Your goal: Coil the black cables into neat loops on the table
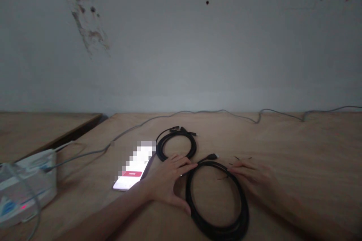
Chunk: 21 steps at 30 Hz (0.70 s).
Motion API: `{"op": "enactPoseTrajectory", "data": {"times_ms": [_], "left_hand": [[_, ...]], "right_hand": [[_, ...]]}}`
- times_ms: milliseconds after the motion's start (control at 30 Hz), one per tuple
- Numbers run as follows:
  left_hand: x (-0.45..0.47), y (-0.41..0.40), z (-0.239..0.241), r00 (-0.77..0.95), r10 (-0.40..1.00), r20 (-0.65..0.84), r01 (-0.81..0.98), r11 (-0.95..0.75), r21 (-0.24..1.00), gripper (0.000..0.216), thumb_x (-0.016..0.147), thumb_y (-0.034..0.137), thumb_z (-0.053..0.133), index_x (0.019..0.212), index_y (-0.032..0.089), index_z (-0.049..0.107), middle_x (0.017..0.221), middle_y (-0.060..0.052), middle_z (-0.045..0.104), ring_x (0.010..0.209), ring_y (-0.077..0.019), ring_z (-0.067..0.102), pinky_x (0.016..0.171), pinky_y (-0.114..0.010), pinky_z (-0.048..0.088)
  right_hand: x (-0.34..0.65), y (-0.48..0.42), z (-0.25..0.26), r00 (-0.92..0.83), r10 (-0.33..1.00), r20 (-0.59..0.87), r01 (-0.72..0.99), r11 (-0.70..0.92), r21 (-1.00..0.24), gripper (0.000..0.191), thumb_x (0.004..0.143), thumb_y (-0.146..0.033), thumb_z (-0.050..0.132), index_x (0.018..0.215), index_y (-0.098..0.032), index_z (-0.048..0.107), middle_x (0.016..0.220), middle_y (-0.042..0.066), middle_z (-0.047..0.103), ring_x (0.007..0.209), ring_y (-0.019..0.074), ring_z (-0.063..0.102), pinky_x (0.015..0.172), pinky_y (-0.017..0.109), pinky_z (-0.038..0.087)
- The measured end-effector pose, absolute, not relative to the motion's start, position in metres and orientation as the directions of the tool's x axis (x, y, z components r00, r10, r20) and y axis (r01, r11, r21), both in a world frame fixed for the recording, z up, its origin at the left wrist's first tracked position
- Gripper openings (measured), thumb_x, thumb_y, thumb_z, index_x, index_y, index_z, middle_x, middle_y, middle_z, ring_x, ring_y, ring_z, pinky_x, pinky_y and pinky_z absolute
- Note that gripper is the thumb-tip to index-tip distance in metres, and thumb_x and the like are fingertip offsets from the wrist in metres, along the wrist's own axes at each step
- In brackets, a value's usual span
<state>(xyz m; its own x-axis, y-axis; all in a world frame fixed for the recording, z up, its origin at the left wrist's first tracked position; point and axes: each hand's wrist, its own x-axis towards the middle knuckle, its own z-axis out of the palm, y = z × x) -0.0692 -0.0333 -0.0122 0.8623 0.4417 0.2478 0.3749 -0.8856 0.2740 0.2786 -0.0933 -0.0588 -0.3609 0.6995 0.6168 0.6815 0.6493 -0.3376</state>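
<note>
Plywood surface point(294, 139): left hand point(169, 180) spread wide, right hand point(249, 171) narrow, both touching black cable coil point(217, 231); a loose hold could let it slip and tangle.

1. Ahead of your left grip point(166, 182), the smaller black cable coil point(175, 145) sits just beyond the fingers; a phone point(132, 165) lies just to the left.
2. The larger black cable coil point(217, 203) fills the space between your left grip and right grip point(251, 175).
3. Open table point(296, 139) lies right of and ahead of your right grip.
4. Farther left, past the phone, stands a white device point(28, 184); a grey cable point(181, 113) runs along the far edge, well beyond both grips.
</note>
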Motion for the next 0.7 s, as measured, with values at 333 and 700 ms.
{"op": "enactPoseTrajectory", "data": {"times_ms": [333,700], "left_hand": [[-0.068,-0.034,-0.012,0.859,0.437,0.267,0.363,-0.888,0.283,0.11,0.063,0.087,0.076,0.149,0.022,0.053,0.132,-0.017,0.064,0.118,-0.0398,0.061,0.111,-0.058,0.04],[-0.068,-0.034,-0.013,0.86,0.441,0.258,0.365,-0.883,0.295,0.11,0.062,0.087,0.077,0.147,0.02,0.056,0.131,-0.018,0.065,0.119,-0.0403,0.062,0.112,-0.06,0.039]], "right_hand": [[0.252,-0.086,-0.052,-0.549,0.702,0.454,0.738,0.662,-0.132,0.038,0.094,-0.001,0.048,0.103,-0.024,0.077,0.107,0.009,0.077,0.098,0.0237,0.072,0.086,0.036,0.061],[0.243,-0.095,-0.021,-0.638,0.706,0.306,0.744,0.668,0.012,0.03,0.094,-0.009,0.058,0.107,-0.026,0.079,0.109,0.007,0.077,0.096,0.0239,0.072,0.088,0.037,0.058]]}}
